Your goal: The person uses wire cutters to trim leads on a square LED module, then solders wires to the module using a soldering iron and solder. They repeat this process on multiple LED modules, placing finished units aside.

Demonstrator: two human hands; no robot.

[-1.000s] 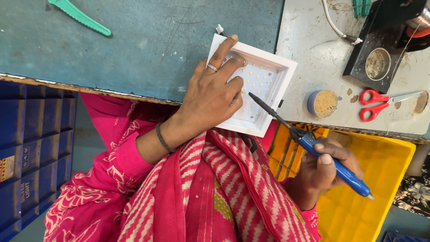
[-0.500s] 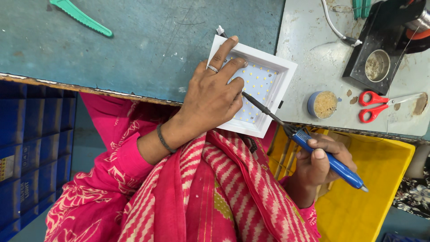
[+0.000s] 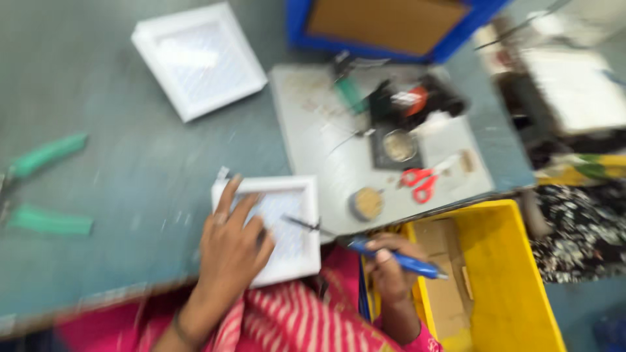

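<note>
Nearest the camera, a pink and red striped garment point(image 3: 287, 322) is filling the bottom edge. Just above it the left hand point(image 3: 231, 251) is lying flat on a white square panel point(image 3: 297, 225), fingers spread and pressing down on its face, w/ a ring showing on one finger and a dark band at the wrist. The panel is sitting at the near edge of the grey-green table point(image 3: 130, 195), its near corner hanging over the lap.

The right hand point(image 3: 391, 264) is gripping a blue-handled soldering iron point(image 3: 391, 255), fingers wrapped round the handle and pinching it; the dark tip is pointing left and sitting over the panel's right side. Pic is blurred, so can't tell whether the tip is touching. Right of that hand a yellow bin point(image 3: 508, 280) is standing beside the table w/ brown cardboard inside.

Further out, a pale work mat point(image 3: 313, 130) is lying on the table, carrying a small round tin point(image 3: 366, 203), red-handled scissors point(image 3: 420, 182), and a dark stand point(image 3: 399, 146) w/ a round pad. On the far left green-handled pliers point(image 3: 42, 189) are lying well apart from the hands. Beyond, a second white square panel point(image 3: 199, 58) is resting tilted near the far edge, and a blue tray point(image 3: 391, 23) w/ a brown sheet is sitting at the top.
</note>
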